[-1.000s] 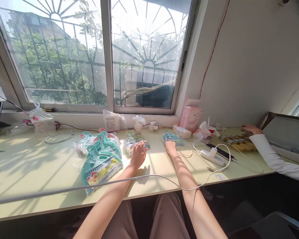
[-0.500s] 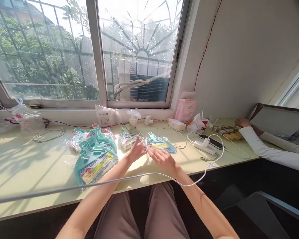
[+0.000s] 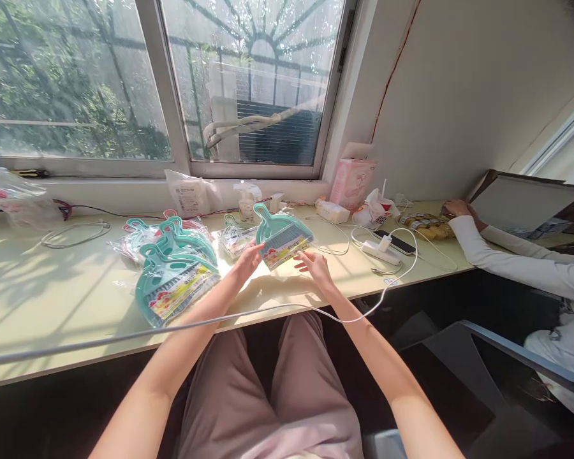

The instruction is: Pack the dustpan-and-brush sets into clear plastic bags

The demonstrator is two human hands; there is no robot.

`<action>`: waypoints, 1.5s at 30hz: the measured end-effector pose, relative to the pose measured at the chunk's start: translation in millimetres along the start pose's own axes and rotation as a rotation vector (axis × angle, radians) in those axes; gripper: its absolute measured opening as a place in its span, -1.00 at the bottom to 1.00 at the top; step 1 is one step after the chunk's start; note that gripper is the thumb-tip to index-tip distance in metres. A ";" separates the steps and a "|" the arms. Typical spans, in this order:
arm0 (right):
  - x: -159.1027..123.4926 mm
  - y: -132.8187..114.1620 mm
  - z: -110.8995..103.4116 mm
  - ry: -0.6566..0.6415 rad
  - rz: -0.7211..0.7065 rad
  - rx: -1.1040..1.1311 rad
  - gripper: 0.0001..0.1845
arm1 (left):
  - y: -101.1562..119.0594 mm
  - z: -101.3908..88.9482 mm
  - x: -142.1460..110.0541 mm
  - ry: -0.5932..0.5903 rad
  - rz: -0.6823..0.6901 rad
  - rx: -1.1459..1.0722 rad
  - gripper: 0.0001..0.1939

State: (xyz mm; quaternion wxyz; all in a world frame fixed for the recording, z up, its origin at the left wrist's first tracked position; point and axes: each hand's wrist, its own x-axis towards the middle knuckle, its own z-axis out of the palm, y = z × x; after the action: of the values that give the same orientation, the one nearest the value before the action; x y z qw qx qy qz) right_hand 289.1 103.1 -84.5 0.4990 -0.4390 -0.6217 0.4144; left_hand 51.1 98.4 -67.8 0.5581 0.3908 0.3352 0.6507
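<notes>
A teal mini dustpan-and-brush set (image 3: pixel 284 237) with a yellow printed label is raised off the table, its handle toward the window. My left hand (image 3: pixel 249 261) grips it at the left edge, the thumb over the front. Close to its lower right corner is my right hand (image 3: pixel 314 266), fingers stretched and apart; whether they touch the set I cannot tell. On the left lies a pile of similar teal dustpan sets (image 3: pixel 176 287) in clear plastic. Behind my left hand rests another wrapped set (image 3: pixel 234 239), partly covered.
A white cable (image 3: pixel 268 308) runs across in front of my forearms. To the right are a power strip (image 3: pixel 381 251), a phone (image 3: pixel 396 242) and a pink box (image 3: pixel 351 185). Another person's sleeved arm (image 3: pixel 488 252) reaches onto the table at far right.
The dustpan set has come up off the table and its label now faces me, with my left hand closed on its edge. My right hand has drawn slightly away. The view has tilted downward.
</notes>
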 end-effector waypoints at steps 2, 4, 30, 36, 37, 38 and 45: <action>8.1 -0.6 6.0 0.033 0.138 0.207 -0.68 | -3.3 -2.3 -0.5 -0.024 -0.004 0.008 -0.44; 13.8 0.3 11.5 0.083 0.183 0.316 -0.70 | -6.4 -3.7 -1.1 -0.055 -0.034 0.022 -0.47; -2.2 -2.9 -4.4 0.151 0.128 0.462 -0.65 | 7.0 4.4 -2.1 -0.229 -0.085 0.145 -0.17; 20.3 0.6 -33.0 -0.031 0.399 0.140 -0.68 | 4.8 -3.8 -1.9 0.012 0.023 0.241 -0.21; 28.8 0.4 -41.0 0.013 0.406 0.177 -0.66 | 6.9 -4.5 -1.1 0.028 0.035 0.228 -0.24; 37.8 -0.3 -48.6 0.078 0.406 0.241 -0.64 | 8.9 -4.5 -0.2 0.041 0.048 0.213 -0.28; 70.7 -4.8 -74.6 0.383 0.438 0.608 -0.81 | 14.7 -4.3 3.6 0.194 0.091 0.192 -0.44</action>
State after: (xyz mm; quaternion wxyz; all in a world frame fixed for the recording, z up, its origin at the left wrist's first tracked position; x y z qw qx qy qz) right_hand 353.6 175.4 -50.0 0.6124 -0.4626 -0.2592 0.5863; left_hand 40.2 99.6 -56.5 0.4532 0.3924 0.4301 0.6750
